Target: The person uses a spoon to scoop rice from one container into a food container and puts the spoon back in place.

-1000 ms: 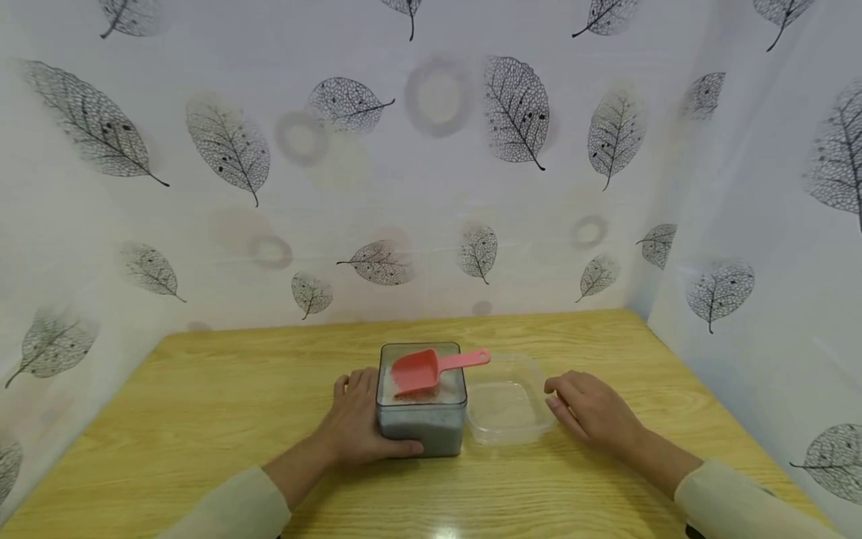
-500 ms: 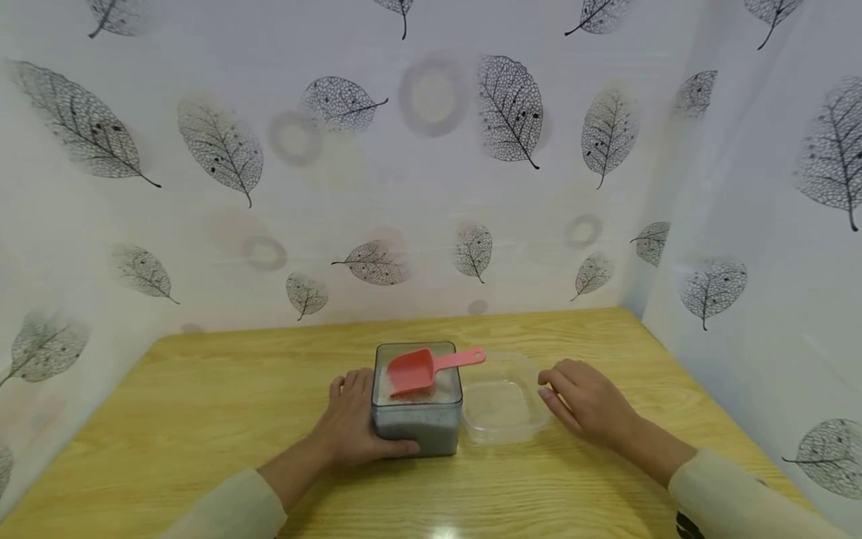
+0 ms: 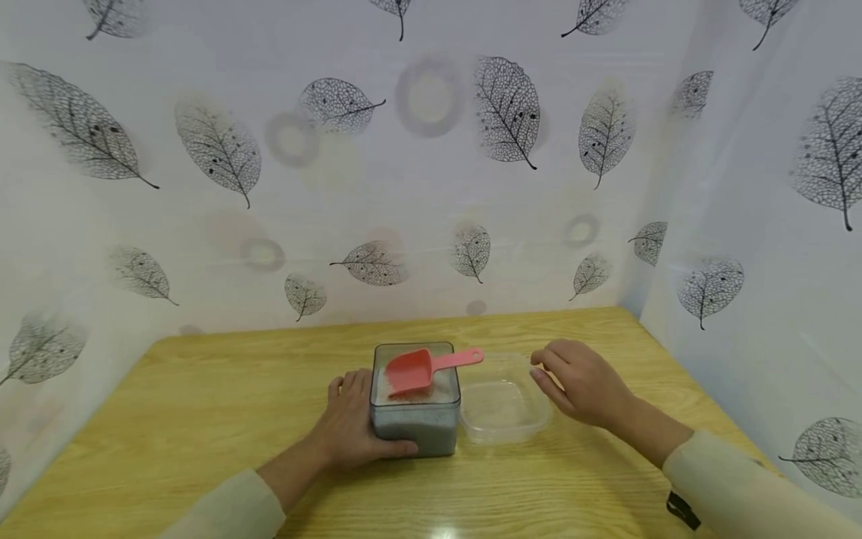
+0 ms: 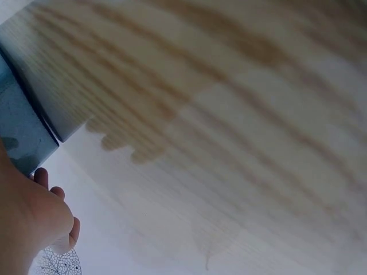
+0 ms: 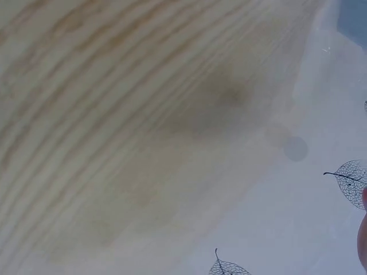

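Note:
My left hand (image 3: 353,428) grips a square grey see-through canister (image 3: 414,436), its thumb across the front and its fingers along the left side. Pale fine grains (image 3: 443,391) fill much of the canister. On them rests a red-pink scoop (image 3: 412,371), its handle sticking out over the right rim. Just right of the canister stands a shallow clear plastic tub (image 3: 505,435). My right hand (image 3: 587,383), fingers loosely bent and holding nothing, is raised at the tub's right side. In the left wrist view, the hand (image 4: 37,220) is against the canister's wall (image 4: 26,123).
All this is on a wood-grain table (image 3: 236,404). A white sheet with leaf prints (image 3: 431,187) rises behind the table and along both sides. A small dark object (image 3: 683,510) shows below the right sleeve (image 3: 734,479).
My right hand has risen and shifted slightly left toward the clear tub. The left hand keeps its grip on the canister, and the scoop stays put. The head view has drifted a little.

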Demonstrator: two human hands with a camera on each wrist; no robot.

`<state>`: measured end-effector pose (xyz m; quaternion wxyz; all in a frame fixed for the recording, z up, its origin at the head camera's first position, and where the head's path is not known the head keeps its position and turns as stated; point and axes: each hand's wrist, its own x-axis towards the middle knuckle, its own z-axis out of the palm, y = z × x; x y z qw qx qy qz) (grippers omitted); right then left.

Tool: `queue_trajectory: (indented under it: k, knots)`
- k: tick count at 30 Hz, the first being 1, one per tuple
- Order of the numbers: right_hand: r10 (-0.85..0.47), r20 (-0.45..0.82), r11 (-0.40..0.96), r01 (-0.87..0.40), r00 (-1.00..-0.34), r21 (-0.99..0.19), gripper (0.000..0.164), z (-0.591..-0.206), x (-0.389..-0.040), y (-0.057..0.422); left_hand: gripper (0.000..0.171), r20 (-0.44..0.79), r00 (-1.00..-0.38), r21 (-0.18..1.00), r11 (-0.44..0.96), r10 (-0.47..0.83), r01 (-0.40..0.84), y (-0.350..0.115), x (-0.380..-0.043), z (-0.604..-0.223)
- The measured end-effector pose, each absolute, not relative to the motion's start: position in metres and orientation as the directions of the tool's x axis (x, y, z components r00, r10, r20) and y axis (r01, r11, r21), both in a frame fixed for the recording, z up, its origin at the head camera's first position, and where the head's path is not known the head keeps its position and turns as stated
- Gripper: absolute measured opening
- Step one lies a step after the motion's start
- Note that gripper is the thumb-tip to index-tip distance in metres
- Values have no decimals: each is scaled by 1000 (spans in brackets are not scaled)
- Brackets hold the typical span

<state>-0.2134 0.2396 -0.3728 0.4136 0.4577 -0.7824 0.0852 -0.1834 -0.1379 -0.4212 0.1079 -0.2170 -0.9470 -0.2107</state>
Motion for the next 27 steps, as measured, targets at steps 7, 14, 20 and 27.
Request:
queue_trajectory:
  k: [7,14,20,27]
  knots:
    - [-661,706,568,-785,-255,248,41,-361,-213,232,116,299,-882,349,818,365,457,-137,-183,-421]
    - [-656,696,585,-780,-293,223,43,-350,-210,222,116,304,-881,341,821,364,457,-137,-183,-421]
    - [-652,675,604,-774,-344,189,51,-343,-206,212,117,294,-885,343,825,360,449,-137,-183,-420]
    - [-659,660,601,-780,-361,174,51,-342,-204,200,118,288,-888,360,818,359,448,-137,-184,-421]
